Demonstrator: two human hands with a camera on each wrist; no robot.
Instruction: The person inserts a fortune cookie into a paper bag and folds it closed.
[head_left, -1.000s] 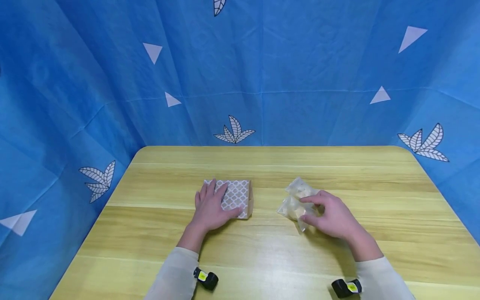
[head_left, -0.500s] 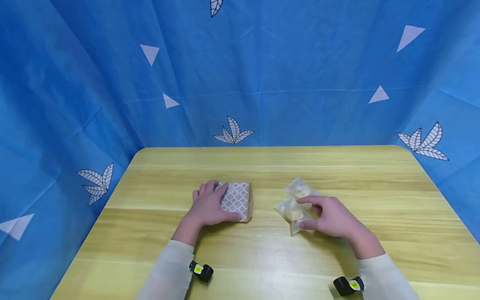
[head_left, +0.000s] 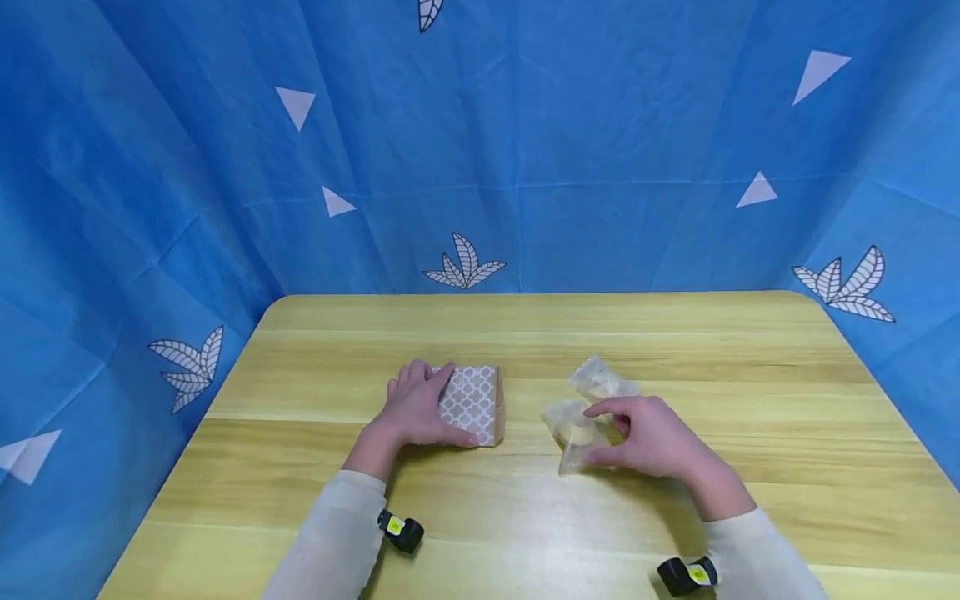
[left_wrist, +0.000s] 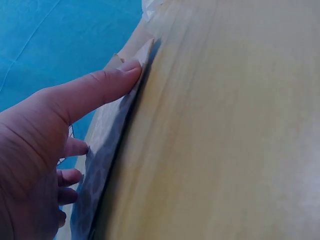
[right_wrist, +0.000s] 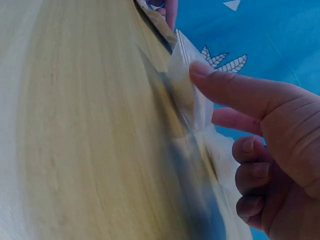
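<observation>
Two clear packets are on the right half of the desk [head_left: 525,517], a near packet [head_left: 574,430] and, just beyond it to the right, a far packet [head_left: 600,380]; left of both lies a flat, patterned paper bag [head_left: 467,405] with its plain brown end facing right. The likeliest slip, I judge, is at the near packet: its film looks slick and thin, so a pinch that takes mostly wrapping and little of the pale round content could let it twist or drop. The far packet sits so close that a sideways pull might drag it along; whether the two touch, I cannot tell. The bag looks light, and too hard a press could crease it, while too soft a touch might let it skid. The left hand [head_left: 412,413] is spread across the bag's left part, thumb lying along the near edge and fingers relaxed towards the far side, touching rather than clenched. The right hand [head_left: 654,435] is nearly closed at its tips, thumb and index finger pinching the right part of the near packet, with the other fingers curled in. Whether that packet is clear of the desk cannot be made out.
</observation>
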